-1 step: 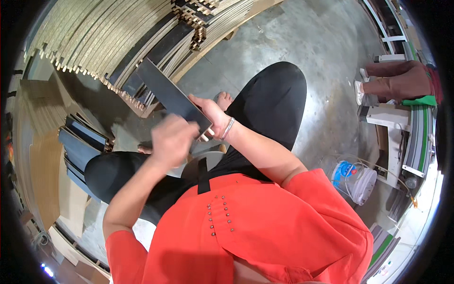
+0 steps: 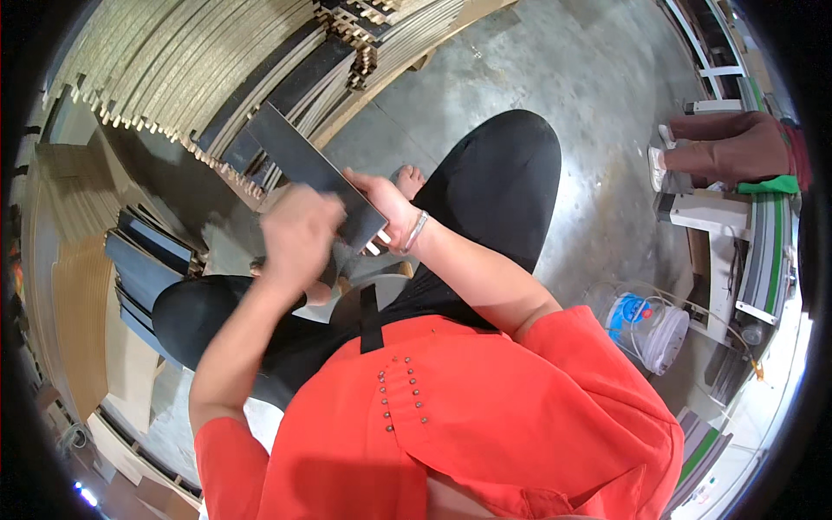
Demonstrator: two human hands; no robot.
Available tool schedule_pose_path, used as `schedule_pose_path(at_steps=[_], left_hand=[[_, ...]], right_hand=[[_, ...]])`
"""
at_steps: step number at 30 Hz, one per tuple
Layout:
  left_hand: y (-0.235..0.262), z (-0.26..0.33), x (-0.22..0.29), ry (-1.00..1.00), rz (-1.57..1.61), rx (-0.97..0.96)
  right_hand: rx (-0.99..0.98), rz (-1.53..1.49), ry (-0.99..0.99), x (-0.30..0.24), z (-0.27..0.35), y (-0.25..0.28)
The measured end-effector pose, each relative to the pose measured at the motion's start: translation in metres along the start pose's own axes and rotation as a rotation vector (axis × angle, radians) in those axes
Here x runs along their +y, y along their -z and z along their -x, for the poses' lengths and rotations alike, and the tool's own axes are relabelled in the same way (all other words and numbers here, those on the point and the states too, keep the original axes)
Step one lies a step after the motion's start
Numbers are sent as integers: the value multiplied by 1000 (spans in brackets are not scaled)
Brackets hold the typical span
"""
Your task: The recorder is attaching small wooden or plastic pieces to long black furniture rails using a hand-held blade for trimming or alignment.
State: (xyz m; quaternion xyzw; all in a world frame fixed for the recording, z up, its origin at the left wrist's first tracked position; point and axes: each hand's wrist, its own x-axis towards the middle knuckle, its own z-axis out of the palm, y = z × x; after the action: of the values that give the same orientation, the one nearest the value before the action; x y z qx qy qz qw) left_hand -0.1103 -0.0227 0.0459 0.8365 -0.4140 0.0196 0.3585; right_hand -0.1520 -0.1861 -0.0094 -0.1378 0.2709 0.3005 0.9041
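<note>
A long dark panel [image 2: 299,160] with pale edges slants across the space between my knees. Pale wooden dowels [image 2: 373,248] stick out of its near end. My right hand [image 2: 387,206] grips the panel's right edge near that end, the thumb lying along the edge. Over the panel's left edge is my left hand [image 2: 299,227], its fingers curled but smeared by motion; whether it holds anything cannot be made out. The panel's far end reaches the stacked boards [image 2: 286,82].
Pale boards [image 2: 173,61] with dowel ends stand at the upper left. More dark panels [image 2: 143,264] are stacked beside my left knee. A clear bucket [image 2: 650,334] sits at the right. Beyond it, a person in brown trousers [image 2: 732,147] is next to a white-framed machine [image 2: 715,212].
My left hand has moved up and left along the panel, away from its dowelled end. My right hand and the panel have barely shifted.
</note>
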Motion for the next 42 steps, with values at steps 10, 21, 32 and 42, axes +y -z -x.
schedule_pose_path(at_steps=[10,21,32,42], left_hand=[[11,30,40,-130,296,32],[18,5,-20,95,71,178],[-1,-59,-140,132,-428,245],[-3,-50,-130,68,-447,171]], right_hand=[[50,138,26,-2,9,-18],[154,621,343,11,-6,-11],[15,203,118,20,9,-30],[14,239,100,13,11,-21]])
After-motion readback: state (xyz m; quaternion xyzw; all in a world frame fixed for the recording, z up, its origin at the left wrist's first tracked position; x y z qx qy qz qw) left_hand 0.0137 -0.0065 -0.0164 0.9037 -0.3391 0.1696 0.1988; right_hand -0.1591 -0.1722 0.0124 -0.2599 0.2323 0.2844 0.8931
